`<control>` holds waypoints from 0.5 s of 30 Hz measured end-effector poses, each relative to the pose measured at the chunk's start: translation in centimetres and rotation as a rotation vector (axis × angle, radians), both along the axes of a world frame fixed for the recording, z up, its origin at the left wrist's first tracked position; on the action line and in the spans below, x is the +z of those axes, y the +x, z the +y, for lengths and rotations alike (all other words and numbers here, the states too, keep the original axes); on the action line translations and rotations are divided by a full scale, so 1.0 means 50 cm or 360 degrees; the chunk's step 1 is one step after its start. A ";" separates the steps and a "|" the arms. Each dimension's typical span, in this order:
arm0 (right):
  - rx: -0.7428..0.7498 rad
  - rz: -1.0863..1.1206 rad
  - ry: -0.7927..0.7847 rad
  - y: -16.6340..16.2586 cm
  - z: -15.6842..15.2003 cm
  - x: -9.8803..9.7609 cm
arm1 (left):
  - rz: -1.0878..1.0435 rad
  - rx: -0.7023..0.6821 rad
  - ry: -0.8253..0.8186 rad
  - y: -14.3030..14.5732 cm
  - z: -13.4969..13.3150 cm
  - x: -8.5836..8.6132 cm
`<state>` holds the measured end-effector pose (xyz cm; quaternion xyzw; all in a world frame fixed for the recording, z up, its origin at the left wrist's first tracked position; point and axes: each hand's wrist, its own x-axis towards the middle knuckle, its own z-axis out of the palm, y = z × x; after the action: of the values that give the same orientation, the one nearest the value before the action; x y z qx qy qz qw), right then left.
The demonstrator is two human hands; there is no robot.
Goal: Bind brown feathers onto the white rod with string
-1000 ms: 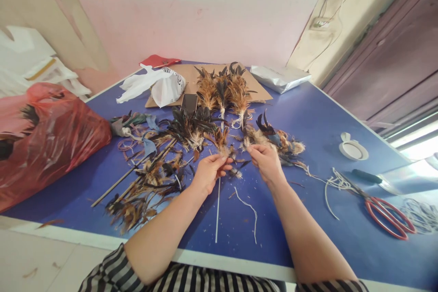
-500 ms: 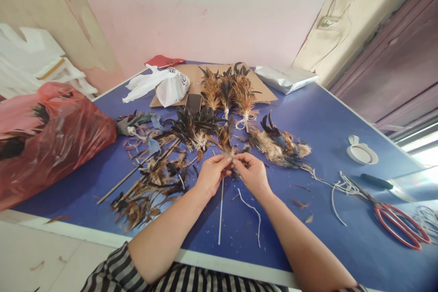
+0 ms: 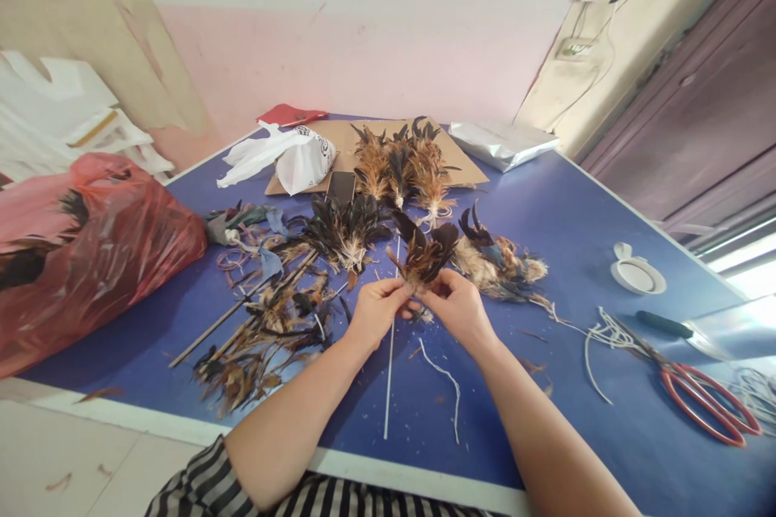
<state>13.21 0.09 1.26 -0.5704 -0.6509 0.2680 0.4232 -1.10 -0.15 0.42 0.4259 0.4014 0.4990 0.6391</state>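
Note:
Both my hands pinch a small bunch of dark brown feathers (image 3: 424, 253) by its base, over the middle of the blue table. My left hand (image 3: 381, 311) grips from the left, and my right hand (image 3: 457, 305) from the right with its thumb and finger close to the other hand. The feather tips fan out upward, away from me. Beneath the hands lies a thin white stick (image 3: 391, 388). A loose white string (image 3: 444, 371) curls to its right. Just beyond, a bundle of black feathers (image 3: 348, 228) lies to the left and a pale brown feather bundle (image 3: 494, 262) to the right.
Tied brown feather bundles (image 3: 400, 166) rest on flat cardboard (image 3: 464, 166) at the back. On the left are a red plastic bag (image 3: 121, 250) and loose feathers (image 3: 255, 347). Red-handled scissors (image 3: 706, 400), a knife (image 3: 667, 323) and a white round holder (image 3: 638, 275) lie right.
The feather bunch between my hands has turned and now spreads wider, leaning to the right. My right hand has shifted slightly right and down, and more of the white stick shows.

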 end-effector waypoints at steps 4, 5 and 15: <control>0.0259 0.0310 -0.0269 -0.002 -0.008 0.020 | -0.0011 -0.0054 0.0039 0.001 -0.003 0.004; 0.0311 0.0359 -0.0312 -0.002 -0.010 0.025 | -0.0030 -0.0046 0.0031 0.001 -0.002 0.003; 0.0067 0.0504 -0.0200 -0.005 -0.015 0.035 | -0.0101 -0.0085 -0.0045 -0.004 0.005 -0.006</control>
<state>12.95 -0.65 3.02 -0.5327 -0.5697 0.4035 0.4783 -1.27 0.09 0.12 0.4113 0.3764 0.4893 0.6706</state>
